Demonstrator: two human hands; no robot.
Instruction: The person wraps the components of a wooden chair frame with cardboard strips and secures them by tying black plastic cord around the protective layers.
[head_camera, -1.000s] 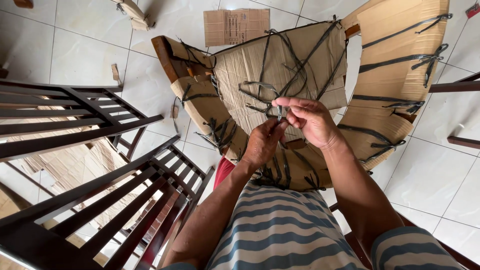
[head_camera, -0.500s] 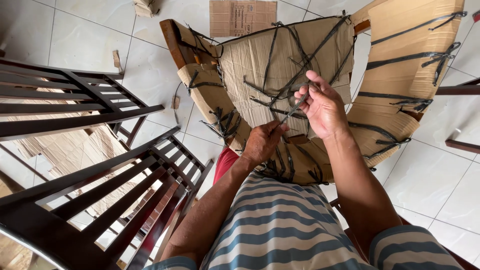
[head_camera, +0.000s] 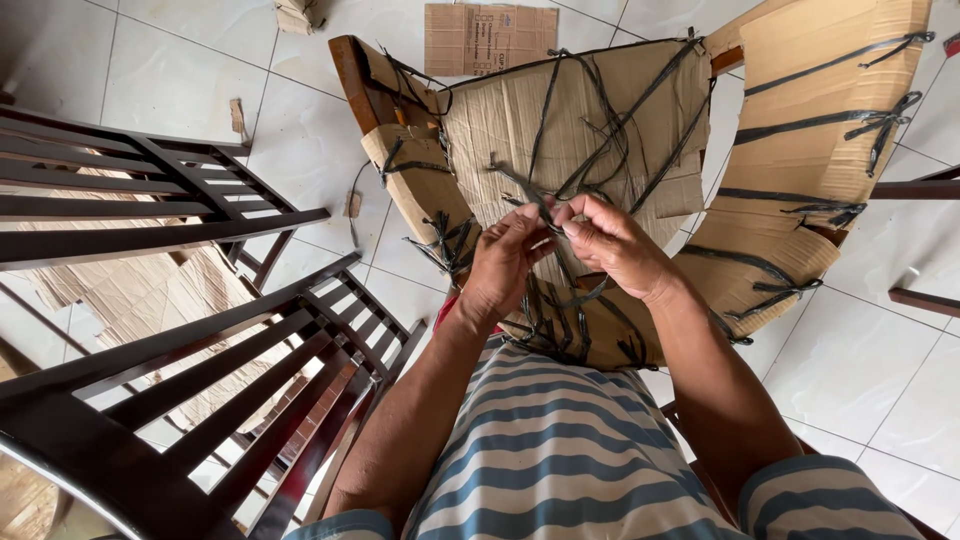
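A wooden chair wrapped in brown cardboard (head_camera: 620, 110) and bound with black straps lies tilted in front of me. My left hand (head_camera: 503, 262) and my right hand (head_camera: 612, 243) meet over its middle. Both pinch the same black strap (head_camera: 522, 193), which runs up and left from my fingertips. More black straps cross the cardboard above and hang knotted below my hands. A second cardboard-wrapped chair part (head_camera: 820, 150) with black straps stands to the right.
Dark wooden chairs (head_camera: 180, 340) with slatted backs stand close on my left. A flat cardboard piece (head_camera: 490, 38) lies on the white tiled floor (head_camera: 200, 90) at the top. Cardboard sheets (head_camera: 120, 300) lie under the left chairs. Dark wooden bars (head_camera: 925, 300) show at the right edge.
My right hand has come down from its raised position and joined my left hand on the strap. The strap end now points up and left.
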